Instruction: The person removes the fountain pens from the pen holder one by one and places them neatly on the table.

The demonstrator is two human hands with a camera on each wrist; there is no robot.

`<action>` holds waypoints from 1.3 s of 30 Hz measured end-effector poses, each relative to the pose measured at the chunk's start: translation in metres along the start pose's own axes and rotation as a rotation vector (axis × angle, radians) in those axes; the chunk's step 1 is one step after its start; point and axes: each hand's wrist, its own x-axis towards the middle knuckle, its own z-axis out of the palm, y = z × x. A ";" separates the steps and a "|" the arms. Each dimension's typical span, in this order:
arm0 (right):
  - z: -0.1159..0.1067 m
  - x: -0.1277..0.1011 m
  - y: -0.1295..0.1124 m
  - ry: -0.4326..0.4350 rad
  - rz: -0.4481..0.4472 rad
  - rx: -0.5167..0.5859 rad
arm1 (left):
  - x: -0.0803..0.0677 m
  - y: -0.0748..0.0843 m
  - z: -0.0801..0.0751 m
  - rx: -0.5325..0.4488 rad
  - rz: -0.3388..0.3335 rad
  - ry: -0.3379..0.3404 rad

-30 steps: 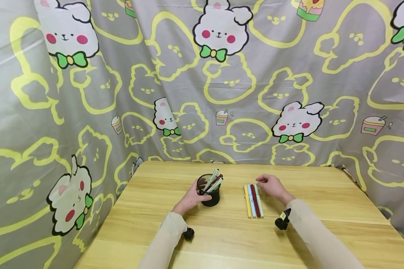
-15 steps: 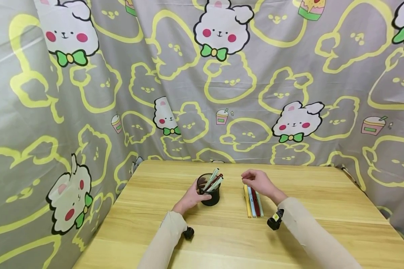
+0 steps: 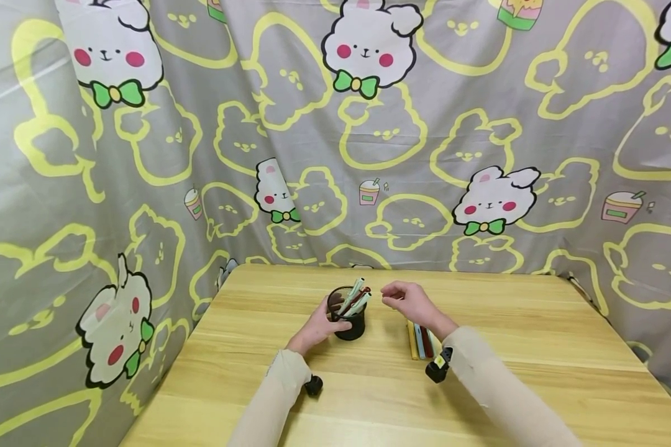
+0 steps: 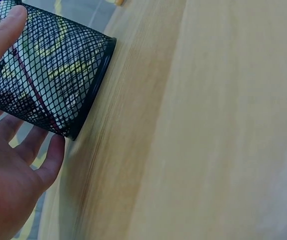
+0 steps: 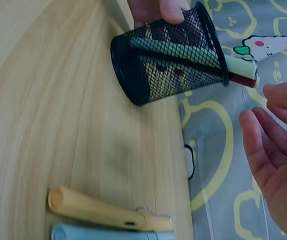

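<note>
Best to keep the left hand (image 3: 319,324) as it is, thumb and fingers curled round the black mesh pen cup (image 3: 349,321) so that it does not slide or tip; cup standing about the middle of the desk (image 3: 525,360), somewhat toward the far edge, with several pens (image 3: 356,297) leaning out of its rim toward the right. Right hand (image 3: 405,302) hanging just beside those pen tops, above the desk, fingers loosely bent and grasping nothing; seemingly about to take one pen from the cup. Good to come from above and from the right, to pinch only one pen near its top end, and to lift along its lean rather than straight up, so as not to drag the neighbours or rock the cup; good also to press the cup lightly down during the pull. Behind the right wrist, nearer to the front edge, a row of pens (image 3: 421,340) lying side by side, yellow one (image 5: 106,212) at the left and a pale blue one (image 5: 108,234) touching it; partly hidden by the sleeve (image 3: 481,366), so easy to brush with the forearm. Around three sides of the desk a grey curtain (image 3: 257,155) with rabbit pictures, well apart from the hands; nothing between the right hand and the cup.
</note>
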 end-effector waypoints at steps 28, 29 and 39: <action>0.025 0.009 -0.006 0.043 0.015 0.043 | -0.015 0.030 0.000 -0.001 0.034 -0.019; 0.025 0.009 -0.005 0.046 0.015 0.049 | -0.015 0.030 0.000 -0.001 0.032 -0.019; 0.031 0.011 -0.005 0.059 0.016 0.093 | -0.014 0.029 0.000 -0.027 0.057 -0.035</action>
